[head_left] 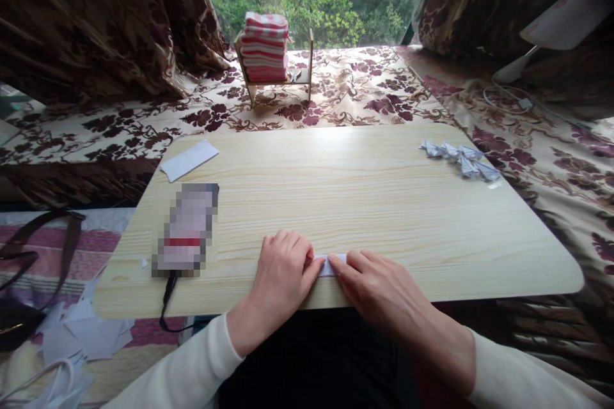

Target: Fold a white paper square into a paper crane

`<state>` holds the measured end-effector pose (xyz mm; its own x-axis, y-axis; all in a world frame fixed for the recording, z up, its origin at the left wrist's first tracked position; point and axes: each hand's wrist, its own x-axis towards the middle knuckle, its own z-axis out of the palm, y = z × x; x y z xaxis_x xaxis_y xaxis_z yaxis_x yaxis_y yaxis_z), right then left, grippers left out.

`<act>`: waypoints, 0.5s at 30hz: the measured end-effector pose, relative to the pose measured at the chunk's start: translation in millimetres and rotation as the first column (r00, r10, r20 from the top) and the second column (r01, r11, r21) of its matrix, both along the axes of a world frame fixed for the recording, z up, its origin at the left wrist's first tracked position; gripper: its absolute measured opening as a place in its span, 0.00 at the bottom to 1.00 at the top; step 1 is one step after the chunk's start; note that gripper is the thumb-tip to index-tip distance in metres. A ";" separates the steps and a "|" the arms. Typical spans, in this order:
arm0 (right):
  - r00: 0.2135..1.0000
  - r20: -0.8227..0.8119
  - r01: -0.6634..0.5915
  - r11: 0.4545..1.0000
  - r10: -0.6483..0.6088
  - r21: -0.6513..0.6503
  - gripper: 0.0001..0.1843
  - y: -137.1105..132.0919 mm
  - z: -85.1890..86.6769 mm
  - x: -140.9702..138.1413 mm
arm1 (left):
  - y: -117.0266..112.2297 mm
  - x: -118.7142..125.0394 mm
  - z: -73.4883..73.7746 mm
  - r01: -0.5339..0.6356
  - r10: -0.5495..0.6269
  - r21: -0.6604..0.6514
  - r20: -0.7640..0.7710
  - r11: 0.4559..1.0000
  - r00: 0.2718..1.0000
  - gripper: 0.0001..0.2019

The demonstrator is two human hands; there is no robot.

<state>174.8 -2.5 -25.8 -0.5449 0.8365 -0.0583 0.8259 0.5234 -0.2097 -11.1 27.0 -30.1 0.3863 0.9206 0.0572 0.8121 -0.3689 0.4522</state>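
A small strip of white paper lies near the front edge of the wooden table. My left hand presses on its left end, the thumb laid along it and the other fingers curled. From the other side, my right hand holds the right end down, its index finger and thumb at the paper. Only the middle of the strip shows between the hands; both ends are hidden beneath them. At the table's back right sit several small folded paper pieces.
At the back left of the table is a flat white paper. A phone with a black cable lies left of my hands. Loose paper pieces cover the bedding. Beyond the table stands a small rack with folded pink-and-white cloths.
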 end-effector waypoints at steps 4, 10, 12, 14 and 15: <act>0.990 -0.101 0.087 0.988 -0.100 -0.126 0.09 9.0 -0.5 5.1 | 1.4 1.6 1.7 0.002 -0.005 -0.082 -0.039 0.997 0.999 0.06; 0.976 -0.113 0.159 0.966 -0.184 -0.204 0.05 23.3 -2.7 4.2 | 1.8 -0.2 7.9 0.023 -0.032 -0.132 -0.060 0.991 0.998 0.05; 0.979 -0.113 0.142 0.967 -0.169 -0.213 0.06 23.9 -2.8 3.2 | 1.5 -1.0 9.4 0.038 -0.046 -0.147 -0.051 0.988 0.998 0.05; 0.978 -0.125 0.138 0.967 -0.168 -0.216 0.06 23.7 -3.0 3.2 | 1.1 -2.3 10.8 0.050 -0.058 -0.167 -0.040 0.985 0.998 0.06; 0.977 -0.133 0.138 0.966 -0.169 -0.219 0.06 23.5 -3.1 3.4 | 0.8 -3.1 11.5 0.054 -0.061 -0.177 -0.036 0.983 0.997 0.06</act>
<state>178.3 21.0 -28.9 -0.4265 0.8888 -0.1676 0.8440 0.3245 -0.4271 -14.2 27.8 -18.6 0.4376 0.8910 -0.1208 0.8111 -0.3331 0.4808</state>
